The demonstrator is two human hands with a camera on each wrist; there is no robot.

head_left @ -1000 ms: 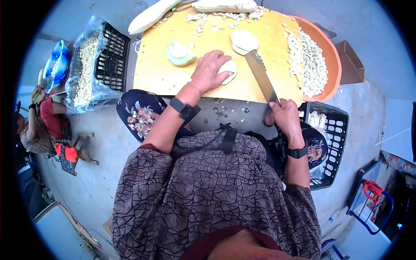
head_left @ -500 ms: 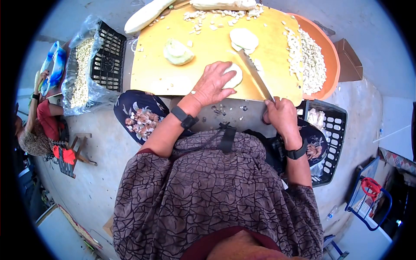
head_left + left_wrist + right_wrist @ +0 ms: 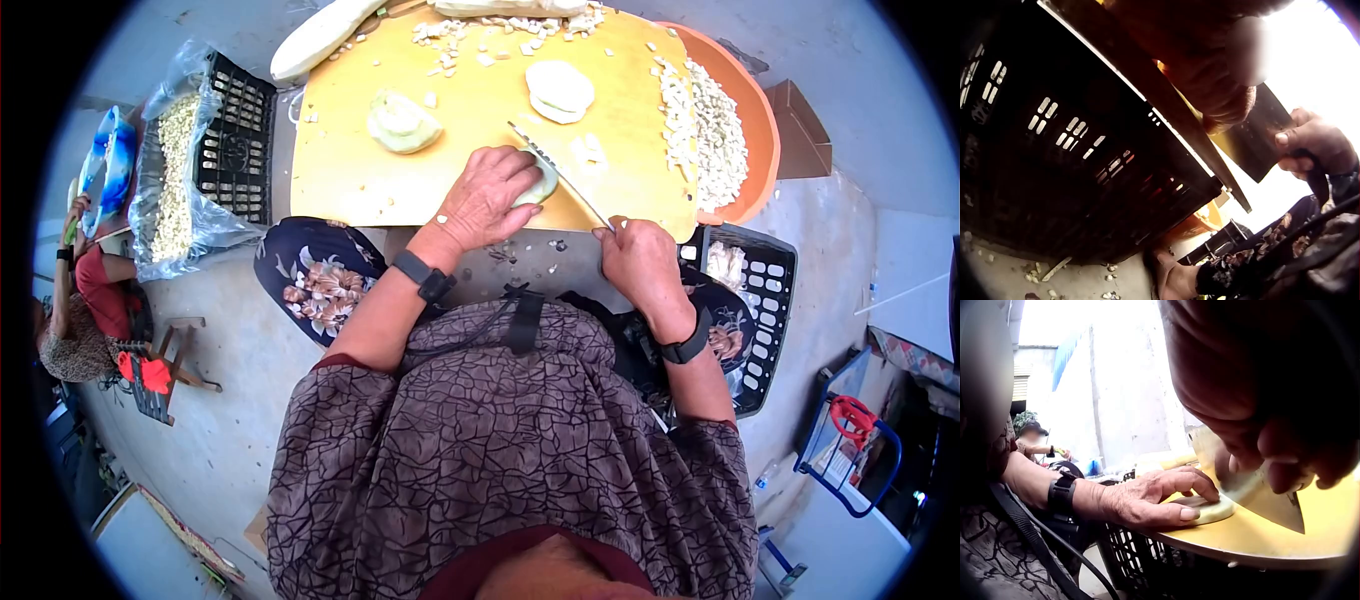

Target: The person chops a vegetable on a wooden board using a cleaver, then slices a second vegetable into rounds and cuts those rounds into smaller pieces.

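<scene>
My left hand [image 3: 487, 197] holds a stack of pale green, peeled vegetable slices [image 3: 541, 186] near the board's front edge. In the right wrist view its bent fingertips press on the top slice [image 3: 1217, 511], with the thumb along the near side. My right hand [image 3: 645, 262] grips a broad-bladed knife [image 3: 572, 183], whose handle is hidden in the fist. The blade stands on edge right beside the slices and the left fingertips. Two more cut stacks, a left one [image 3: 402, 124] and a right one [image 3: 560, 92], lie farther back on the yellow board [image 3: 335, 190].
Whole peeled vegetables, including a long one [image 3: 325, 40], lie at the board's back. Diced pieces fill an orange basin [image 3: 762, 140] at right. A bag-lined black crate [image 3: 235, 150] stands left, another crate [image 3: 770, 330] by the right knee. A second person [image 3: 85, 300] sits far left.
The knife has moved left from the open board up to the slices, its blade turning from flat to edge-on. My left hand has stayed on the slices, its fingers drawn in more.
</scene>
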